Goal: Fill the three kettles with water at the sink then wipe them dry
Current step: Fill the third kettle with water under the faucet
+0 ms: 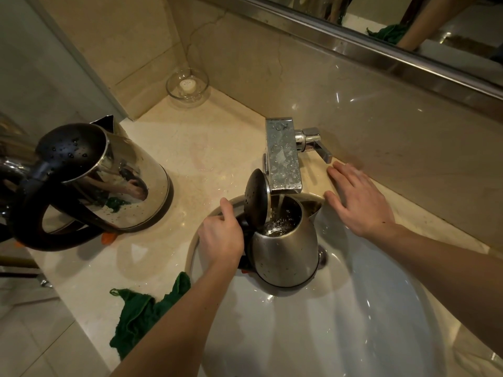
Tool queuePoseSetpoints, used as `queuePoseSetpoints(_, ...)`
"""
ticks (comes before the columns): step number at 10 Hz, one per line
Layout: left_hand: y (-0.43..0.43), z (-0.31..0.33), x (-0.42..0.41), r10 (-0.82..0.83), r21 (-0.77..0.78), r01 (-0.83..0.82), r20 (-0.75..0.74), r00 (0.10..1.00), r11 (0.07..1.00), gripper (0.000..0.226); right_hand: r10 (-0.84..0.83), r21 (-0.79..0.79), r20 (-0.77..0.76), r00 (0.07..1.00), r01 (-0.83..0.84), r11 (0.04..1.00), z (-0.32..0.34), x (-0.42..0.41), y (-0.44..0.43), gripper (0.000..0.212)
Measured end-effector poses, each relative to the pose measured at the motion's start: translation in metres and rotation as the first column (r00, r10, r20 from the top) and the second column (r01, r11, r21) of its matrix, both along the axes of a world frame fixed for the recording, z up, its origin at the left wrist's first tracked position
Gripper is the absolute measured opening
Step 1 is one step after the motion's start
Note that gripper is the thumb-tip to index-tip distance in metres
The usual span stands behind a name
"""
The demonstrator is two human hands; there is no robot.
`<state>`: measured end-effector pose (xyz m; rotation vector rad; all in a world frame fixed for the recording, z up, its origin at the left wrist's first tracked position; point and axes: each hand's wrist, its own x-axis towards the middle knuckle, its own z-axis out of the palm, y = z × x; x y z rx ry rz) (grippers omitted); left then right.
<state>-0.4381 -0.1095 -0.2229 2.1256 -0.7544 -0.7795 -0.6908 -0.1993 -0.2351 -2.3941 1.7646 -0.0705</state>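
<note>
Shiny stone counter (212, 148) holds a white sink (353, 308). The left hand (221, 238) has its fingers curled tight round the kettle (285, 251), which sits just right of them with its lid (257, 200) up, under the running tap (283, 156). The right hand (359, 202) lies flat beside the tap, fingers spread. Another kettle (117, 180) stands far left.

kettle (285, 248) in sink (353, 322) — cloth (141, 314) left

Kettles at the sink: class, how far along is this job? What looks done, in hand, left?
Done, probably: the shiny kettle stands on the counter, lid shut, wet. In hand: the left hand holds the matt kettle under the running tap. Left: wiping with the green cloth.
</note>
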Motion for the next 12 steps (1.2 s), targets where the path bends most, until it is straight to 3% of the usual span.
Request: queuePoseSetpoints(12, 0.0007, 0.0029, -0.0010, -0.007, -0.017, 0.007, 0.013, 1.000, 1.000, 0.059, 0.003, -0.002, -0.005, 1.000, -0.003, 1.000, -0.0054, -0.0021, -0.0015, 0.066)
